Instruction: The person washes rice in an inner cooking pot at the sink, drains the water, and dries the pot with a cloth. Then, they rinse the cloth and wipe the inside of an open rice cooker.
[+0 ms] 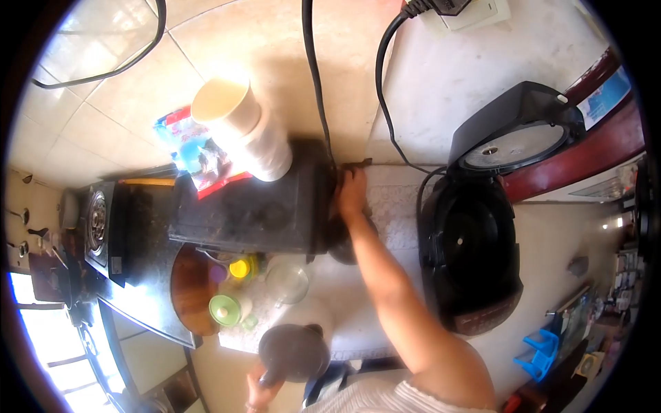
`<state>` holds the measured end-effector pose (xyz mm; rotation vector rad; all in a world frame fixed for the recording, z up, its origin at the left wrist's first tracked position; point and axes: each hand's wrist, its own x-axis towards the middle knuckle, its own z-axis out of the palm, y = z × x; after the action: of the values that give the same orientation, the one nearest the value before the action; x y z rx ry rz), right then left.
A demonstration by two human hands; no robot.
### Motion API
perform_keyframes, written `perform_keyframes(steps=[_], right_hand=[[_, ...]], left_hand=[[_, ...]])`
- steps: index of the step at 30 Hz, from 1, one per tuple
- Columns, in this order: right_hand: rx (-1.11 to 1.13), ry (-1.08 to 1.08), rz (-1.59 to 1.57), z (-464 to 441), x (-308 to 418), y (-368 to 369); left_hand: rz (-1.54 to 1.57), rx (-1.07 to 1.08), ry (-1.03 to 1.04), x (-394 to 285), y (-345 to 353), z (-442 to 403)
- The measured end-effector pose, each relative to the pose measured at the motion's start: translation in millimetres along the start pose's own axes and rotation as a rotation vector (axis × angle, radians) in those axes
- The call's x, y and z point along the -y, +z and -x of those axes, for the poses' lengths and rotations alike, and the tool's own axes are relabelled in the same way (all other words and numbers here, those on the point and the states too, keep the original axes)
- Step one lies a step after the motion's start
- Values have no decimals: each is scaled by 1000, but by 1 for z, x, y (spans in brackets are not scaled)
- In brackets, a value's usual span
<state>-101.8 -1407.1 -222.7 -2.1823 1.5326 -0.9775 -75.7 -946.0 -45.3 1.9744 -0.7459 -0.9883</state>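
Note:
Low in the view, my left hand (260, 394) is closed round the handle of a dark, round-topped kettle (292, 352). My right hand (352, 193) reaches far forward to the back right corner of a black box-shaped appliance (251, 217). Its fingers are bent at a dark part near the wall, and what they grip is hidden. Below my right wrist a dark round thing (343, 252) shows partly beside the appliance. On the appliance stand stacked paper cups (251, 131) and a red and blue packet (196, 151).
An open black rice cooker (468, 241) stands at the right, its lid (516, 134) raised. A glass jar (288, 281), a green-lidded jar (226, 310) and a yellow lid (239, 268) sit before the appliance. A black cord (317, 82) hangs down the wall. A gas stove (100, 224) is left.

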Motion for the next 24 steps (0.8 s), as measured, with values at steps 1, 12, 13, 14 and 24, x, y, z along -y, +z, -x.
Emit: perform_keyframes(steps=[1, 12, 13, 14, 24], right_hand=[[99, -112, -76, -2, -6, -1], [50, -238, -110, 59, -90, -104], [66, -224, -93, 76, -86, -119], [82, -210, -76, 95, -83, -132], [410, -405, -37, 305, -11, -190]], left_hand=[[-28, 5, 26, 4, -1, 1], [-12, -1, 60, 19, 1, 2], [-9, 3, 53, 17, 1, 1], [-5, 6, 46, 15, 2, 1], [30, 365, -106, 3, -26, -14]])
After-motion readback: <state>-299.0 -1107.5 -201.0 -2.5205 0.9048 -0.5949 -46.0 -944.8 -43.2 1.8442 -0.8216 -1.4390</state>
